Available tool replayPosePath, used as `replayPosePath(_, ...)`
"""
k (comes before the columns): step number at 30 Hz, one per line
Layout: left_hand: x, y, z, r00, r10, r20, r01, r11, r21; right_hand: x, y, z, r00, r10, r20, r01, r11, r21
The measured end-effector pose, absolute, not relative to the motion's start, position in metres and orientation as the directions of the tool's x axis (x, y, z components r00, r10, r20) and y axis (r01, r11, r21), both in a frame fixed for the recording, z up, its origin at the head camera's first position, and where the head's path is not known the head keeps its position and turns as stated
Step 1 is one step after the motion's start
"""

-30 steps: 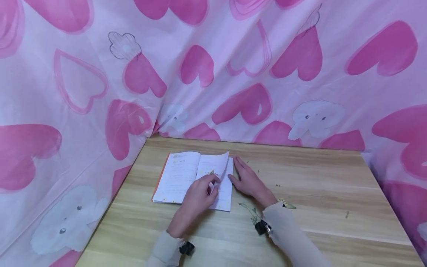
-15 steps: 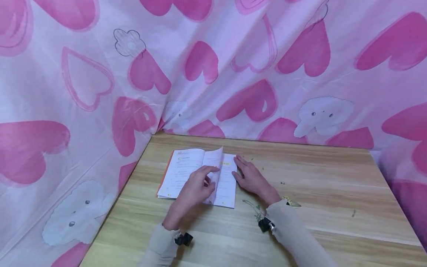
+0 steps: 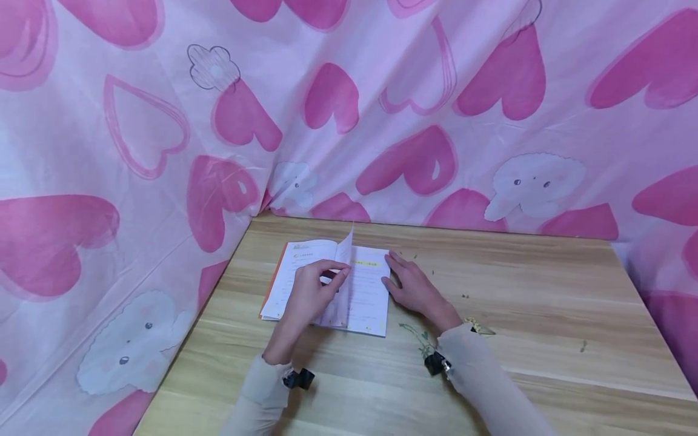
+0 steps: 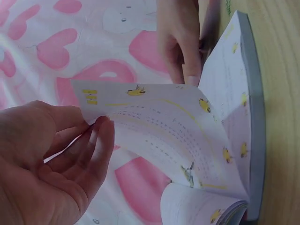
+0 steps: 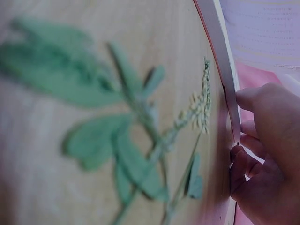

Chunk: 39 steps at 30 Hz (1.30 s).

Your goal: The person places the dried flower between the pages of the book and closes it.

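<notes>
An open book (image 3: 369,297) with white printed pages and an orange cover edge lies on the table. Between thumb and fingertips, my left hand (image 3: 314,287) pinches a page (image 4: 154,110), which stands up and curves from the spine. In the left wrist view, a small greenish sprig-like shape (image 4: 189,175) shows on that page near the spine. My right hand (image 3: 413,284) rests at the book's right edge, fingers extended in the head view. Its thumb (image 5: 251,97) touches the book's side in the right wrist view.
A leafy green sprig (image 5: 140,108) with small pale buds lies beside the right wrist. Behind the right sleeve is a yellowish flower piece (image 3: 480,327). Small plant bits (image 3: 465,296) dot the wooden table (image 3: 545,290). A pink heart-patterned cloth (image 3: 403,200) hangs around the back and left.
My left hand has lifted the page and carried it leftward, from lying over the right side to standing upright, uncovering a yellow-highlighted heading beneath. The right hand stays at the book's edge.
</notes>
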State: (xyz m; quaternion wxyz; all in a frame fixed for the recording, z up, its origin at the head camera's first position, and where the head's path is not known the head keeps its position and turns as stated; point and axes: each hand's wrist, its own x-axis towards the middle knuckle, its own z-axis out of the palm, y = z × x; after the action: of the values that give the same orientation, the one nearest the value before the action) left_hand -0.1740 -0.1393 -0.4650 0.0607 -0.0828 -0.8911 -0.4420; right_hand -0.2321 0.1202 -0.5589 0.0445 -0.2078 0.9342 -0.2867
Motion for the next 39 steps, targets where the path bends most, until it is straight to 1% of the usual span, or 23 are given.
replayPosePath(12,-0.180,-0.165,-0.457,-0.963,0.052,0.264,0.246,0.563,0.789,-0.232,0.120,-0.559,-0.910,-0.410,0.053,-0.365,0.736,-0.570)
replayPosePath(18,-0.181,-0.180,-0.458,-0.950,-0.019,0.312,0.230,0.635,0.738,-0.233,0.121,-0.558,-0.913,-0.406,0.027,-0.349,0.748,-0.565)
replayPosePath(23,-0.180,-0.190,-0.459,-0.943,-0.060,0.327,0.207,0.664,0.718,-0.233,0.121,-0.559,-0.910,-0.414,0.023,-0.354,0.748,-0.561)
replayPosePath(28,-0.180,-0.201,-0.467,-0.948,-0.093,0.306,0.157,0.697,0.699,-0.232,0.121,-0.559,-0.910,-0.415,0.015,-0.349,0.745,-0.568)
replayPosePath(39,-0.183,-0.226,-0.501,-0.955,-0.171,0.243,0.035,0.748,0.662,-0.231,0.122,-0.561,-0.909,-0.416,0.015,-0.351,0.748,-0.563)
